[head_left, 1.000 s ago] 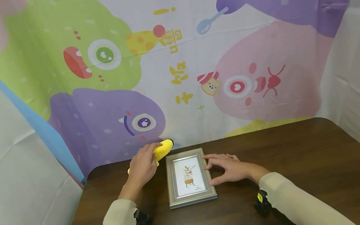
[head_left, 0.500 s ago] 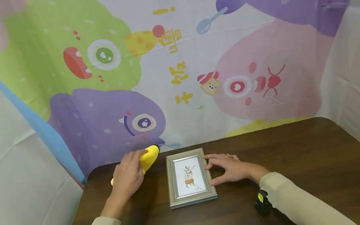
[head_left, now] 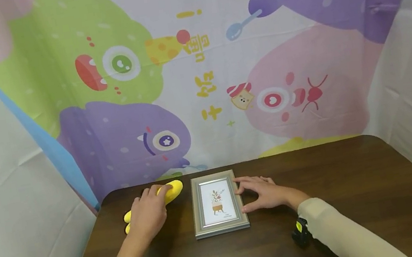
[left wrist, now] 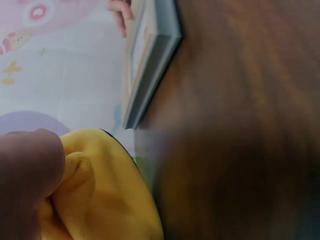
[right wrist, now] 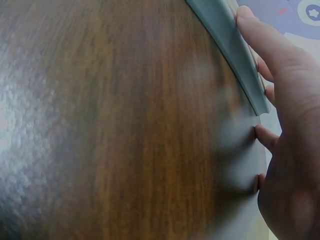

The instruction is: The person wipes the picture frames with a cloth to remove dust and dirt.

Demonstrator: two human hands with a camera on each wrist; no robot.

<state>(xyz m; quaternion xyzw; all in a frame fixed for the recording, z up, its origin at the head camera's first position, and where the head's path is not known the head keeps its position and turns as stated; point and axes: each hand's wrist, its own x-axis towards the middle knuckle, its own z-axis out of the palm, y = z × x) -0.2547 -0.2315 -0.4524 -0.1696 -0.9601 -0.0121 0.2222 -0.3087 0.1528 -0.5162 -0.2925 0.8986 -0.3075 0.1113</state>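
Note:
A soft yellow plush toy (head_left: pixel 174 191) with dark edging lies at the back left of the table, its two rounded ends showing past the wrist side of my left hand (head_left: pixel 148 214). That hand grips it from above; in the left wrist view the thumb presses a fold into the yellow fabric (left wrist: pixel 115 185). To its right, a silver-beige picture frame (head_left: pixel 196 208) with a potted-plant print lies face up. Fingertips and thumb of my right hand (head_left: pixel 260 191) touch the frame's right edge, fingers slightly bent. The right wrist view shows the frame's side (right wrist: pixel 227 42) beside the thumb.
The dark brown wooden table (head_left: pixel 331 226) ends at a cloth backdrop (head_left: pixel 229 142) printed with cartoon monsters. White cloth panels (head_left: pixel 4 205) stand along the left and right sides. Each wrist carries a small black camera (head_left: pixel 301 233).
My left hand has moved the yellow plush toy leftward, away from the picture frame, and then lowered it toward the table. The right hand and the frame have stayed in place.

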